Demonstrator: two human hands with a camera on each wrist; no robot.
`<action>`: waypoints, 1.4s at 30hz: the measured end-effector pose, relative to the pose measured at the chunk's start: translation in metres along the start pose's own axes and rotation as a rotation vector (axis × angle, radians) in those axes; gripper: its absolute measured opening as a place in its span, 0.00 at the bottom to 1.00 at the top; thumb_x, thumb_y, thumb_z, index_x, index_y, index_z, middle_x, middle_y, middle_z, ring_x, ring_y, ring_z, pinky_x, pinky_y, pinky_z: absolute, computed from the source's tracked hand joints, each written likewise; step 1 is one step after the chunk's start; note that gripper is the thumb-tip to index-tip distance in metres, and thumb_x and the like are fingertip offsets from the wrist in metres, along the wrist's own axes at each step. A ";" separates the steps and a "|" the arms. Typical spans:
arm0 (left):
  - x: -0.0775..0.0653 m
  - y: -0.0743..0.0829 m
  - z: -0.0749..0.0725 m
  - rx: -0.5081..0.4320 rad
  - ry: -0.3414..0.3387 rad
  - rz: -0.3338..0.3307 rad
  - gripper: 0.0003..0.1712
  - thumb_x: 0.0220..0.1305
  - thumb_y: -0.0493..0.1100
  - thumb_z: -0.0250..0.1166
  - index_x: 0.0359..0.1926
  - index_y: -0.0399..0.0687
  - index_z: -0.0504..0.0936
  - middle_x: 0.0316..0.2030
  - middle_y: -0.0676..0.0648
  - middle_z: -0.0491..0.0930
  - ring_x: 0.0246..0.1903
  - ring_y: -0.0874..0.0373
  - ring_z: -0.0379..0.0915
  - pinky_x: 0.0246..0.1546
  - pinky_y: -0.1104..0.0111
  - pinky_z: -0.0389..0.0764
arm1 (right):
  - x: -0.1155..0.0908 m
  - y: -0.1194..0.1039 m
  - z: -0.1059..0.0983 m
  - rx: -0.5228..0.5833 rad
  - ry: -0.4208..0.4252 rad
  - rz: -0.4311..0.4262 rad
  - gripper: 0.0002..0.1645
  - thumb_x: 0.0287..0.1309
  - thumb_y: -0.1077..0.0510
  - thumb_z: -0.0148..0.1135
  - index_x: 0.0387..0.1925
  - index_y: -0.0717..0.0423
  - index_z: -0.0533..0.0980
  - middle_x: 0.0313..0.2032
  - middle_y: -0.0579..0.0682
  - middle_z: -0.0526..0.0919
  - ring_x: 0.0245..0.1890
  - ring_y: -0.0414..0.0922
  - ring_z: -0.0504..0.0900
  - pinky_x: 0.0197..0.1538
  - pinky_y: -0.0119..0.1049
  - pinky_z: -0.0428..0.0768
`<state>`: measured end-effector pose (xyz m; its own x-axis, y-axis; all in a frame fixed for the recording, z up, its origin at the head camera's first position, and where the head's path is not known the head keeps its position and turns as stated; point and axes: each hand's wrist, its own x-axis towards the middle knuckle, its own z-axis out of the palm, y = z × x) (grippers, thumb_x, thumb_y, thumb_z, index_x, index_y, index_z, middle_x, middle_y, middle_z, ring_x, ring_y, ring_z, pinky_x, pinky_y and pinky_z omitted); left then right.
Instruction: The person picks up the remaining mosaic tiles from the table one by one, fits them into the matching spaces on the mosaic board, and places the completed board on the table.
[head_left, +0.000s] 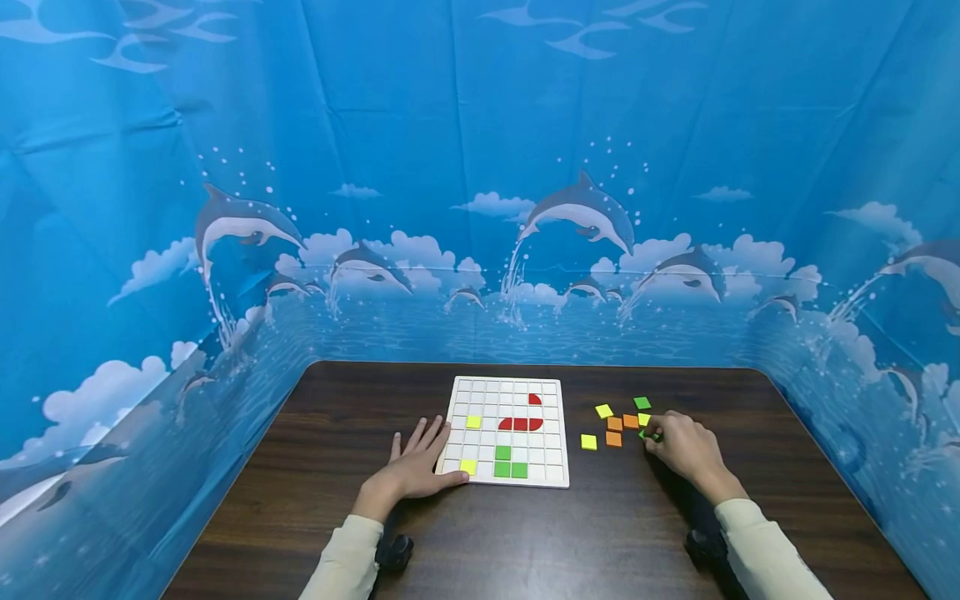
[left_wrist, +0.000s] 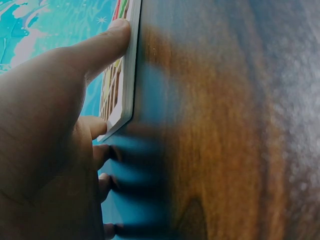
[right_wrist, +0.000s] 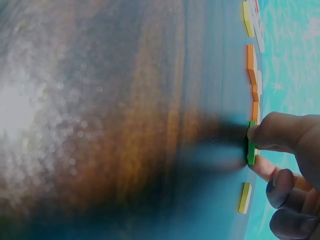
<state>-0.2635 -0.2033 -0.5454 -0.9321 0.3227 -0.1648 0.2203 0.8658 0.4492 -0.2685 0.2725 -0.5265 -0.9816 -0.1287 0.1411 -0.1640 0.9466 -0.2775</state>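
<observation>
A white gridded board (head_left: 481, 392) lies on the table with red, green and yellow pieces in some of its squares. My left hand (head_left: 408, 475) is spread at the board's left side, fingers straight. Its thumb (left_wrist: 112, 40) touches the board's near edge, close to a yellow tile (head_left: 468, 466). To the right of the board, my right hand (head_left: 688, 450) pinches a green tile (right_wrist: 252, 145) between thumb and index finger, low at the table. Part of that tile is hidden by the fingers. The other fingers of this hand are curled.
Loose yellow tiles (head_left: 588, 442), orange tiles (head_left: 613, 439) and another green tile (head_left: 642, 402) lie between the board and my right hand. The dark wooden table (head_left: 510, 542) is bordered by a blue dolphin-print curtain (head_left: 465, 167) at the back and sides.
</observation>
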 end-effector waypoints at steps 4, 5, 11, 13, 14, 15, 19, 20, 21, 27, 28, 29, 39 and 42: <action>-0.002 0.003 -0.003 0.008 -0.005 0.002 0.66 0.62 0.83 0.60 0.87 0.51 0.50 0.87 0.42 0.43 0.86 0.38 0.31 0.77 0.27 0.28 | -0.001 0.002 0.002 0.012 0.006 0.003 0.06 0.61 0.58 0.76 0.39 0.55 0.88 0.37 0.54 0.86 0.27 0.45 0.81 0.26 0.43 0.79; -0.005 0.007 -0.006 0.006 -0.010 -0.004 0.66 0.62 0.82 0.61 0.87 0.50 0.50 0.87 0.42 0.43 0.86 0.38 0.32 0.77 0.28 0.28 | -0.001 0.002 0.003 0.017 0.009 0.003 0.07 0.61 0.58 0.76 0.39 0.55 0.88 0.38 0.54 0.86 0.27 0.45 0.81 0.26 0.42 0.79; 0.000 0.002 0.000 0.048 -0.007 -0.031 0.65 0.63 0.82 0.60 0.87 0.52 0.49 0.87 0.46 0.42 0.87 0.42 0.31 0.80 0.31 0.30 | -0.001 0.000 0.003 0.045 0.041 -0.013 0.08 0.61 0.57 0.77 0.41 0.55 0.89 0.41 0.56 0.87 0.25 0.43 0.79 0.23 0.38 0.75; 0.002 -0.002 0.003 0.037 0.006 -0.022 0.67 0.61 0.85 0.58 0.87 0.53 0.50 0.87 0.46 0.42 0.87 0.42 0.31 0.79 0.31 0.28 | -0.001 -0.003 0.003 0.049 0.054 -0.018 0.08 0.61 0.57 0.77 0.41 0.55 0.89 0.43 0.58 0.88 0.24 0.42 0.79 0.22 0.38 0.74; 0.002 -0.003 0.003 0.027 0.012 -0.015 0.68 0.60 0.87 0.57 0.87 0.53 0.49 0.87 0.45 0.42 0.87 0.41 0.31 0.79 0.30 0.28 | -0.001 -0.004 0.003 0.049 0.060 -0.020 0.08 0.61 0.57 0.77 0.40 0.55 0.89 0.45 0.59 0.88 0.24 0.42 0.78 0.22 0.37 0.74; 0.001 -0.002 0.002 0.025 0.012 -0.007 0.68 0.60 0.87 0.57 0.87 0.52 0.49 0.87 0.44 0.42 0.87 0.40 0.31 0.78 0.29 0.27 | -0.001 -0.005 0.003 0.050 0.065 -0.023 0.08 0.61 0.57 0.78 0.40 0.55 0.89 0.46 0.60 0.88 0.24 0.42 0.78 0.22 0.37 0.74; -0.004 0.006 -0.005 0.018 -0.011 -0.009 0.67 0.62 0.83 0.60 0.87 0.50 0.50 0.87 0.42 0.43 0.86 0.38 0.32 0.77 0.28 0.28 | 0.001 -0.009 0.002 0.051 0.070 -0.025 0.08 0.60 0.57 0.78 0.39 0.55 0.89 0.49 0.62 0.88 0.25 0.41 0.79 0.23 0.37 0.74; -0.005 0.008 -0.007 0.018 -0.018 -0.012 0.66 0.63 0.82 0.61 0.87 0.49 0.50 0.87 0.41 0.43 0.86 0.38 0.32 0.77 0.28 0.28 | 0.001 -0.010 0.001 0.049 0.073 -0.027 0.08 0.60 0.57 0.78 0.39 0.55 0.89 0.49 0.61 0.88 0.25 0.41 0.78 0.23 0.37 0.74; -0.005 0.008 -0.007 0.021 -0.025 -0.015 0.66 0.63 0.81 0.62 0.87 0.48 0.50 0.87 0.41 0.43 0.86 0.38 0.32 0.78 0.28 0.28 | 0.002 -0.012 0.001 0.050 0.075 -0.028 0.08 0.60 0.56 0.78 0.39 0.55 0.89 0.49 0.61 0.88 0.24 0.40 0.78 0.22 0.36 0.73; -0.003 0.003 -0.003 0.007 -0.009 0.003 0.67 0.62 0.84 0.60 0.87 0.50 0.49 0.87 0.41 0.42 0.86 0.38 0.30 0.77 0.28 0.27 | 0.003 -0.021 -0.002 0.061 0.091 -0.052 0.09 0.60 0.56 0.78 0.41 0.55 0.90 0.47 0.60 0.88 0.21 0.40 0.73 0.21 0.35 0.69; -0.002 0.000 0.000 0.005 0.002 0.009 0.67 0.62 0.84 0.59 0.87 0.50 0.50 0.87 0.42 0.43 0.86 0.38 0.30 0.77 0.27 0.27 | 0.003 -0.023 -0.003 0.067 0.092 -0.055 0.09 0.60 0.56 0.78 0.41 0.55 0.90 0.48 0.60 0.88 0.21 0.40 0.73 0.21 0.35 0.69; 0.000 -0.003 0.002 0.004 0.010 0.017 0.67 0.61 0.85 0.59 0.87 0.51 0.50 0.87 0.42 0.43 0.86 0.38 0.30 0.76 0.26 0.27 | 0.003 -0.024 -0.003 0.074 0.092 -0.058 0.09 0.60 0.56 0.78 0.42 0.54 0.90 0.49 0.60 0.88 0.21 0.40 0.72 0.21 0.35 0.69; -0.003 0.000 -0.002 -0.009 0.006 0.019 0.67 0.61 0.84 0.60 0.87 0.50 0.51 0.87 0.41 0.43 0.86 0.38 0.30 0.76 0.26 0.27 | 0.005 -0.042 -0.008 0.104 0.116 -0.116 0.07 0.60 0.57 0.78 0.39 0.53 0.90 0.49 0.60 0.89 0.18 0.39 0.68 0.19 0.34 0.64; -0.004 0.002 -0.004 -0.003 0.004 0.017 0.67 0.61 0.84 0.60 0.87 0.51 0.51 0.87 0.42 0.43 0.86 0.39 0.31 0.77 0.27 0.27 | 0.007 -0.048 -0.008 0.096 0.121 -0.129 0.06 0.59 0.56 0.79 0.38 0.51 0.90 0.48 0.57 0.90 0.23 0.41 0.75 0.22 0.35 0.71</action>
<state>-0.2607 -0.2044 -0.5403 -0.9293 0.3360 -0.1536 0.2353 0.8588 0.4550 -0.2668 0.2288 -0.5041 -0.9339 -0.2047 0.2930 -0.3016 0.8913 -0.3385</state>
